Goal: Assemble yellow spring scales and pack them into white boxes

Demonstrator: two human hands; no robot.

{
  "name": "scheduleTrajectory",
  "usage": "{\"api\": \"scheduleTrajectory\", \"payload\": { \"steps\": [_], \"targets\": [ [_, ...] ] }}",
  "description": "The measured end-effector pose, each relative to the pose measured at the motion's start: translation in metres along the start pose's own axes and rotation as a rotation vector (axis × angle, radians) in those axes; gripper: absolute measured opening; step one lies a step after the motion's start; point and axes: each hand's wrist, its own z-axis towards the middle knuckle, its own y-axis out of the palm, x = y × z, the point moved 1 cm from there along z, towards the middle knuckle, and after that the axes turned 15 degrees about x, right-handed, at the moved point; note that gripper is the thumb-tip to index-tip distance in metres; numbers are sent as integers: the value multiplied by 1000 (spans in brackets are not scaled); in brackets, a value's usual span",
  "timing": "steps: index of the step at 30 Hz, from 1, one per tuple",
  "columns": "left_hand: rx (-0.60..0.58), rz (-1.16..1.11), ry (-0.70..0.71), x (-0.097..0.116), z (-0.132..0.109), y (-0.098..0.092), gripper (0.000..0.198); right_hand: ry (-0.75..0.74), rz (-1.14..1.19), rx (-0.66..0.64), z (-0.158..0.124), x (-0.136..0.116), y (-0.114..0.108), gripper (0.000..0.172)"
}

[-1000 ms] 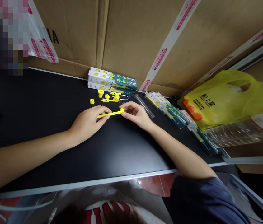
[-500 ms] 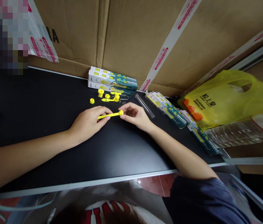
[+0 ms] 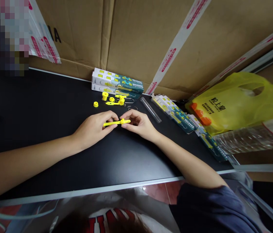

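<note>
Yellow and slim, the rod [image 3: 113, 123] is held above the table [image 3: 126, 165]: the left hand [image 3: 94, 127] pinches it, presumably for steadiness; the right hand [image 3: 141, 125] seems clamped on its collar [image 3: 122, 121]. Loose parts [image 3: 105, 96] lie beyond, probably for easy reach.

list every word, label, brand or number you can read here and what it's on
"粒上皇" on the yellow bag; its smaller print is too small to read
"力计" on the stacked boxes; the rest is too blurred to quote surely
"A" on the cardboard, after a partly covered letter
Right-hand boxes: too blurred
Tape: red labels, print too small
Shirt: red letters partly hidden, word unclear
</note>
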Motion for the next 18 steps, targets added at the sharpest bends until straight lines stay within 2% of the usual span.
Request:
{"api": "scheduleTrajectory", "payload": {
  "steps": [9,13,18],
  "targets": [
    [25,-1,318,5,-4,1,41,-23,-48,26,-20,-17,20,34],
    [15,-34,329,4,-3,0,47,-41,-95,25,-23,-19,23,32],
    [10,-34,272,4,-2,-1,36,-63,-128,36,-20,-19,19,33]
  ]
}}
